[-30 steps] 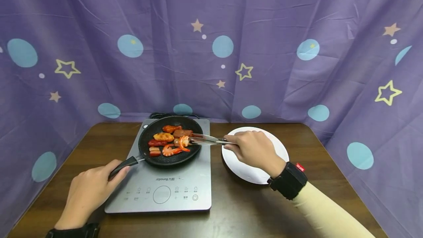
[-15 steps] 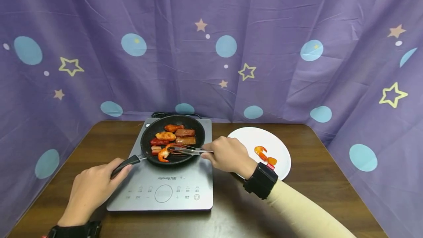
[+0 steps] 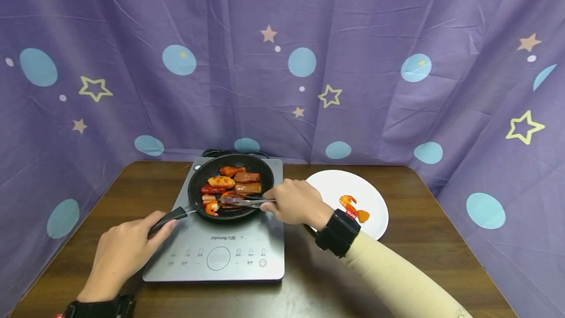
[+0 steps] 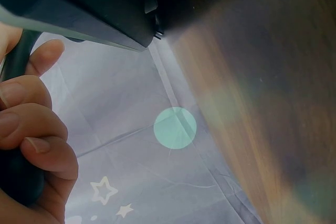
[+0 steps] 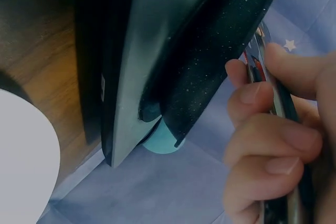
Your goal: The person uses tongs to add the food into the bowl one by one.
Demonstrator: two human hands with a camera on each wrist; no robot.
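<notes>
My left hand (image 3: 123,251) grips the black handle (image 3: 169,221) of a frying pan (image 3: 198,173); in the left wrist view its fingers (image 4: 39,121) curl round that handle. My right hand (image 3: 297,202) holds metal tongs (image 3: 247,202), whose tips are low in the pan beside a shrimp (image 3: 212,208). Whether the tips pinch it is hard to tell. Also in the pan lie a drumstick (image 3: 232,171), a grilled yellow piece (image 3: 221,182), brown meat slabs (image 3: 247,177), a red sausage-like piece (image 3: 213,189) and a small striped piece (image 3: 208,199). The right wrist view shows fingers (image 5: 268,135) wrapped round the tongs.
The pan sits on a silver induction cooker (image 3: 260,239). To its right, a white plate (image 3: 326,180) bears a shrimp (image 3: 347,203) and an orange piece (image 3: 363,216), partly behind the right wrist. A purple curtain (image 3: 282,126) closes off the wooden table's (image 3: 145,185) back.
The tongs, which had a shrimp at their tips, have come down and left to the pan's near side. My right hand moved left, uncovering food on the plate. The left hand keeps its grip.
</notes>
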